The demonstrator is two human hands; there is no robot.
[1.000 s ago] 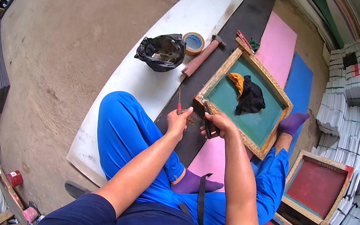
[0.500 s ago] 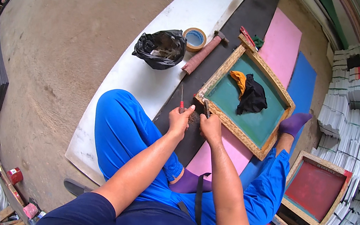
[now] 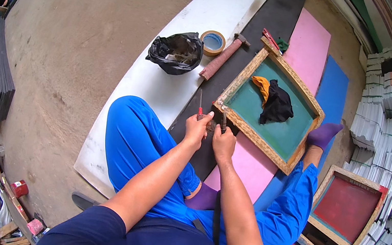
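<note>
My left grip (image 3: 197, 129) closes round a red-handled screwdriver (image 3: 201, 103), blade pointing far, my right grip (image 3: 224, 143) round dark pliers (image 3: 224, 121) beside the wooden screen frame (image 3: 255, 140), likely for control.

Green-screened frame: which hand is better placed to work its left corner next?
Probably the right hand: its dark tool seems to reach the corner of the frame; the left hand points its red-handled tool over the black board.

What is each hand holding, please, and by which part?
The left hand holds a screwdriver by its handle; the right hand grips a dark tool, possibly pliers, by its near end.
</note>
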